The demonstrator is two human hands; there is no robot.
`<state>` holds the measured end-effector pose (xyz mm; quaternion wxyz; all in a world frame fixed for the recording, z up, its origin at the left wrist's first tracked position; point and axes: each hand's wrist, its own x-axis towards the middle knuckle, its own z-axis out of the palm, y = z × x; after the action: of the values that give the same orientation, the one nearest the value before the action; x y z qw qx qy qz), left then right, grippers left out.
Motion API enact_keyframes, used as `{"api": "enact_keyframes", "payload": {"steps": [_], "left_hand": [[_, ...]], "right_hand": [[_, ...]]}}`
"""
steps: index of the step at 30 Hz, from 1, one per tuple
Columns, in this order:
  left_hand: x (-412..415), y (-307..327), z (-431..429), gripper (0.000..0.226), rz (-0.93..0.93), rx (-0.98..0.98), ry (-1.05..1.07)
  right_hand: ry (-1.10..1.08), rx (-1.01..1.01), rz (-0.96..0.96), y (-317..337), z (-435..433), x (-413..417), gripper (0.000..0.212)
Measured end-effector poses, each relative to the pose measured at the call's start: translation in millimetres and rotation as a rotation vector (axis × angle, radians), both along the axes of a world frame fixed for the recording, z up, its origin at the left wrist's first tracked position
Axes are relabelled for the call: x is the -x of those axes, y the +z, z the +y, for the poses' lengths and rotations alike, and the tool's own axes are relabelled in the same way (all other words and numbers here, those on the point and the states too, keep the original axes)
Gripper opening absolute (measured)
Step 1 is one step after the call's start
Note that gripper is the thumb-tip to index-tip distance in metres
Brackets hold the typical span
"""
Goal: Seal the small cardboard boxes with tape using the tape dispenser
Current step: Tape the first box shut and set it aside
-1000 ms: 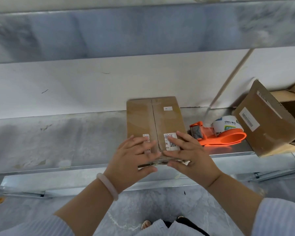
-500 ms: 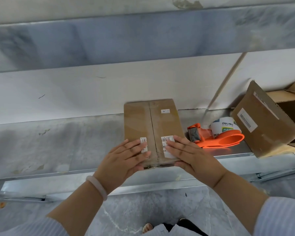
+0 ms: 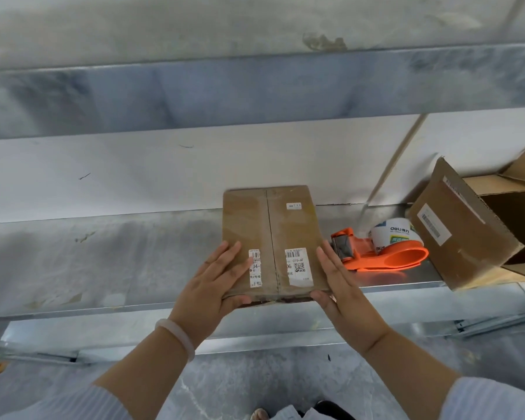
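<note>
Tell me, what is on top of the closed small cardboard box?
Two white barcode labels, a small white sticker and the left hand, whose fingers reach one label's left edge. Anything under that hand is hidden.

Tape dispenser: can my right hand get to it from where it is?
Probably yes. The tape dispenser lies just right of the right hand, which rests flat against the small box, nothing between them.
</note>
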<state>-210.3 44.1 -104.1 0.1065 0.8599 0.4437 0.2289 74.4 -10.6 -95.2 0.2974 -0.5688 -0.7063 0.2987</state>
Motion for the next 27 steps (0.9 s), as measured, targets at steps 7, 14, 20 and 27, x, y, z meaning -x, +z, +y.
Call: {"api": "enact_keyframes", "payload": {"steps": [7, 14, 20, 27], "left_hand": [[-13.9, 9.9, -48.5, 0.064, -0.004, -0.081, 0.172], [-38.2, 23.6, -89.6, 0.063, 0.027, -0.018, 0.223], [-24.2, 36.9, -75.9, 0.036, -0.056, -0.011, -0.1], [15.7, 64.4, -18.8, 0.031, -0.116, -0.129, 0.287]], "right_hand": [[-0.338, 0.079, 0.216, 4.9, -24.9, 4.8, 0.071], [-0.656, 0.182, 0.41, 14.7, -15.0, 28.1, 0.046], [-0.485, 0.224, 0.373, 25.1, 25.2, 44.2, 0.081], [-0.34, 0.22, 0.145, 39.2, 61.4, 49.8, 0.08]]}}
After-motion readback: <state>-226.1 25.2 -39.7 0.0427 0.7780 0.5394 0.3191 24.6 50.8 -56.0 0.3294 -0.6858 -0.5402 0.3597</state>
